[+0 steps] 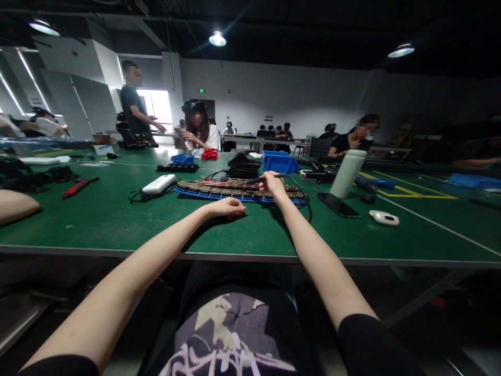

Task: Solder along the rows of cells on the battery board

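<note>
My right hand (273, 185) is closed round a soldering iron (256, 180), a slim black pen-like tool whose cable (303, 189) loops down to the right. The iron points left above a long row of blue-edged strips (211, 196) carrying many thin gold and red parts, too small to tell apart. My left hand (230, 207) lies on the table at the near edge of this row, fingers curled and closed. Whatever those fingers may hold is hidden.
A white power bank-like device (158, 185) with a black cable lies left of the row. Rightward are a phone (338, 205), a pale green bottle (348, 172) and a small white oval case (384, 218). A blue bin (279, 161) stands behind; red-black pliers (80, 187) lie left. Another person's arm (18, 206) rests far left.
</note>
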Demonstrator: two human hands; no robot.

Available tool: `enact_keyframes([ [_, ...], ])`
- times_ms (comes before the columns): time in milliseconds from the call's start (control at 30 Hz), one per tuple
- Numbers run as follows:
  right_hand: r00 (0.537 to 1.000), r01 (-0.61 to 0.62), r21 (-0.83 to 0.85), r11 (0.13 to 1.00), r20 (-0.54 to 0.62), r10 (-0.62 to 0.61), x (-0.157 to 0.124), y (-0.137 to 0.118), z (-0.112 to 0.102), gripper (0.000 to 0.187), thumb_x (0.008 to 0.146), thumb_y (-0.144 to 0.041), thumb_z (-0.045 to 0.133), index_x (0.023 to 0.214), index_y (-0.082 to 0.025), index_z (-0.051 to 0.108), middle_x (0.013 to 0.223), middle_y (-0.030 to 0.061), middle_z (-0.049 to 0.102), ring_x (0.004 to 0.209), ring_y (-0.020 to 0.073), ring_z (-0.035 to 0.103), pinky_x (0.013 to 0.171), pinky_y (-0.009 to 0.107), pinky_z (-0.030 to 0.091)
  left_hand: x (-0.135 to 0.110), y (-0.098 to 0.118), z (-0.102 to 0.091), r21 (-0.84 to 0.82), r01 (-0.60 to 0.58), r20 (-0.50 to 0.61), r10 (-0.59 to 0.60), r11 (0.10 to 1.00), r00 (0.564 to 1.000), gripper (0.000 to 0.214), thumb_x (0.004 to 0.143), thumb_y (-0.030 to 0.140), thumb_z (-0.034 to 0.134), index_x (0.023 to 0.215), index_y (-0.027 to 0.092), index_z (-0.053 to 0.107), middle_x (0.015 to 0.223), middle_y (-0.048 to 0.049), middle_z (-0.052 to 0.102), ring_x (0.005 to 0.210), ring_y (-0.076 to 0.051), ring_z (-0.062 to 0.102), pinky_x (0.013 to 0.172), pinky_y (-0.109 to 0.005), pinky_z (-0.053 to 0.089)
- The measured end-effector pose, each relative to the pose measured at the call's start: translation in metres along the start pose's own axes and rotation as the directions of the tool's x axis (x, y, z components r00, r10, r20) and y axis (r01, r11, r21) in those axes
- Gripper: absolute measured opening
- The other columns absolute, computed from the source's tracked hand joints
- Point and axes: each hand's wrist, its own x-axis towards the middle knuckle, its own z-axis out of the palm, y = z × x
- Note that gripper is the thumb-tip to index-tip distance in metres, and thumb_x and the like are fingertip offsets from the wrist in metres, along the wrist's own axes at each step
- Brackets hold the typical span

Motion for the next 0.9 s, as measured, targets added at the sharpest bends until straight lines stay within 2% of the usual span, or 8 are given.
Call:
enact_keyframes([
  [900,1.0,0.013,-0.028,1.0,0.024,-0.012,-0.0017,-0.0026,0.001,0.012,0.073,-0.017,0.046,0.063,-0.017,0.052,0.039,-0.0044,0.053,0.033,0.0085,0.049,0.035,0.016,0.04,0.0012,-0.0037,-0.0015,0.003,0.0,0.004,0.0,1.0,1.0,0.052,0.066,0.064,0.062,0.076,0.014,0.054,0.063,0.003,0.051,0.05,-0.006,0.043,0.046,-0.02,0.036],
])
